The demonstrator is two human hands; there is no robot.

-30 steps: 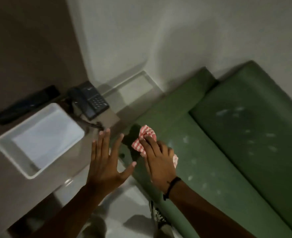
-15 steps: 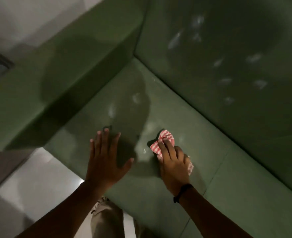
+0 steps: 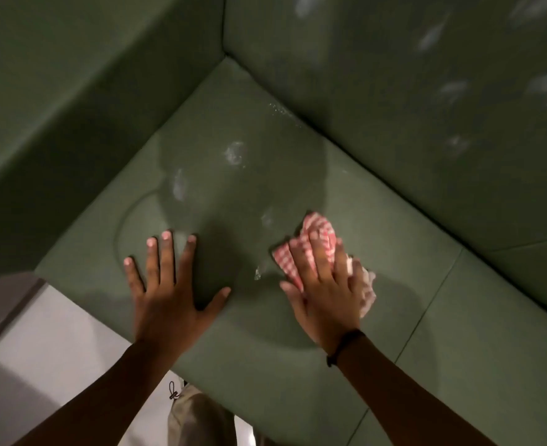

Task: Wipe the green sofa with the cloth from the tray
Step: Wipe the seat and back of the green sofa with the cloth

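Head camera looks steeply down, close over the sofa seat (image 3: 233,194) corner.

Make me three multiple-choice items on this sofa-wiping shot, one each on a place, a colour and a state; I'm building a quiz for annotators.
1. Where is the checked cloth?
A. Under the right hand on the seat cushion
B. On the backrest
C. On the floor

2. What colours is the cloth?
A. Blue and yellow
B. Plain green
C. Red and white

3. How is the left hand?
A. Closed in a fist
B. Flat, fingers spread, holding nothing
C. Gripping a second cloth

Answers:
1 A, the right hand's fingers press the bunched cloth onto the seat.
2 C, red-and-white checks show around the fingers.
3 B, the open palm lies on the seat, apart from the cloth.
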